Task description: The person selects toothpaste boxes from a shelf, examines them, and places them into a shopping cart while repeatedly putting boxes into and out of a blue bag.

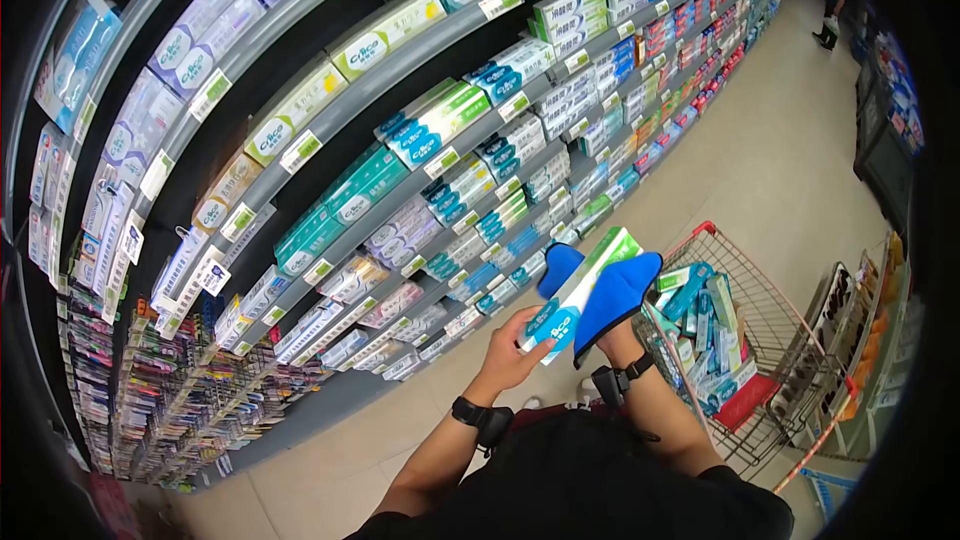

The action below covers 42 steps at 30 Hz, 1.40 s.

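Observation:
A long white, green and blue toothpaste box (578, 290) is held in front of me, between both hands. My left hand (512, 350), bare with a black wrist device, grips the box's near end. My right hand (612, 300) wears a blue cloth mitt and wraps the box from the right side. Both hands hover above the aisle floor, just left of a shopping cart (770, 320).
Tall shelves (400, 140) packed with toothpaste boxes run along the left, with toothbrushes at the lower left. The red-rimmed wire cart holds several toothpaste boxes (700, 310). A person (830, 10) stands far down the tiled aisle. Display racks (880, 150) line the right.

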Each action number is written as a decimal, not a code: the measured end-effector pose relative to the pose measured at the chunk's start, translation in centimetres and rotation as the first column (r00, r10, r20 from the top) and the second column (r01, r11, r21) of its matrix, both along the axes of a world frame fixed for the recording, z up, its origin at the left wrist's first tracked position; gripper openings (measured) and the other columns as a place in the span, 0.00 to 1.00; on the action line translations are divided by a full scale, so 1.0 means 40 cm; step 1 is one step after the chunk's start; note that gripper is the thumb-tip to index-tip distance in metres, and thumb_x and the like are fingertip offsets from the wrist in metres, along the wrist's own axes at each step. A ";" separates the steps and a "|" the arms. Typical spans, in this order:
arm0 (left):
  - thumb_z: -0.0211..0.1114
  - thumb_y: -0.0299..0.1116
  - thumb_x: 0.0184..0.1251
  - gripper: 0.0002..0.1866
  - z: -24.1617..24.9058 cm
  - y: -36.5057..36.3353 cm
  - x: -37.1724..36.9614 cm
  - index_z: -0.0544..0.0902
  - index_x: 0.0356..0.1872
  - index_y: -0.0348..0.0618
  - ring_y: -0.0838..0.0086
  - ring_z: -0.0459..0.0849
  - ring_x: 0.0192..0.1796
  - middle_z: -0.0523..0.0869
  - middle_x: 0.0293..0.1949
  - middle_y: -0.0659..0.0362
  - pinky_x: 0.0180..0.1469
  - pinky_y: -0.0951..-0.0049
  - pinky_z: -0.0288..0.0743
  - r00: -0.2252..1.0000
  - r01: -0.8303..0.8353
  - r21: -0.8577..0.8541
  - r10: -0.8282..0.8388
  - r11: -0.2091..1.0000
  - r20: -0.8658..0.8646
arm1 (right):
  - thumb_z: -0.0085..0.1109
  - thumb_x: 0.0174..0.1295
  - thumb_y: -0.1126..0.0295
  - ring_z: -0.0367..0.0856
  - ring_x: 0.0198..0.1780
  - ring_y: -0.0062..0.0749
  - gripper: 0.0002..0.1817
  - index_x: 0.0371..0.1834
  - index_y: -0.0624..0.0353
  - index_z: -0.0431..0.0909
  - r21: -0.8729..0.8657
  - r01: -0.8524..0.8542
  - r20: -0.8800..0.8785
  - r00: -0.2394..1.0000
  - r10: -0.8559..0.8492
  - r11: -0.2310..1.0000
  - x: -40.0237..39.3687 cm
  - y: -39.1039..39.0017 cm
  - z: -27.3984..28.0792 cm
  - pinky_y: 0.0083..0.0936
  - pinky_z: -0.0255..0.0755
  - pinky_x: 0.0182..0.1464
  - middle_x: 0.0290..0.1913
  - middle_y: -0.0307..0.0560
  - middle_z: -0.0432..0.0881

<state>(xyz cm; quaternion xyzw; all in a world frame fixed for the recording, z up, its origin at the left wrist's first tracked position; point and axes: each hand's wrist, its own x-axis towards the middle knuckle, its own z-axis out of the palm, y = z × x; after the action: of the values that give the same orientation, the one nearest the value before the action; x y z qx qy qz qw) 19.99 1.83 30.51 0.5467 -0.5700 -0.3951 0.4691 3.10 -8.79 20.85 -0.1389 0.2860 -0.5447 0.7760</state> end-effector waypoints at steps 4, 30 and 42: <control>0.73 0.32 0.65 0.24 0.019 -0.038 0.024 0.77 0.60 0.39 0.77 0.82 0.53 0.86 0.50 0.56 0.56 0.73 0.76 0.999 -0.040 0.100 0.040 0.994 -0.004 | 0.55 0.73 0.64 0.79 0.42 0.22 0.10 0.53 0.51 0.74 0.006 -0.031 0.013 0.999 0.031 1.000 -0.016 -0.018 0.001 0.22 0.76 0.44 0.42 0.36 0.79; 0.73 0.37 0.63 0.25 0.282 -0.632 0.767 0.79 0.58 0.35 0.75 0.84 0.44 0.88 0.41 0.54 0.49 0.73 0.77 0.891 -0.217 -0.313 0.319 0.925 0.322 | 0.35 0.77 0.43 0.81 0.49 0.43 0.30 0.52 0.62 0.74 -0.257 0.174 0.032 0.985 -0.172 0.950 0.043 -0.180 -0.040 0.40 0.78 0.53 0.48 0.52 0.81; 0.72 0.41 0.63 0.31 0.290 -0.705 0.794 0.72 0.65 0.43 0.53 0.84 0.56 0.84 0.54 0.44 0.59 0.60 0.74 0.773 -0.119 -0.138 0.179 0.983 0.609 | 0.38 0.79 0.54 0.78 0.57 0.41 0.22 0.59 0.60 0.71 -0.227 0.259 0.166 0.960 -0.224 0.939 0.087 -0.165 -0.005 0.39 0.74 0.63 0.57 0.50 0.79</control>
<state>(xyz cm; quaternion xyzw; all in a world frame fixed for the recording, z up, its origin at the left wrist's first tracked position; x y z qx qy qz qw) 51.75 -26.35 42.12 0.6672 -0.6645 -0.1294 0.3106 6.60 -15.40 20.65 -0.1598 0.1769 -0.6754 0.6979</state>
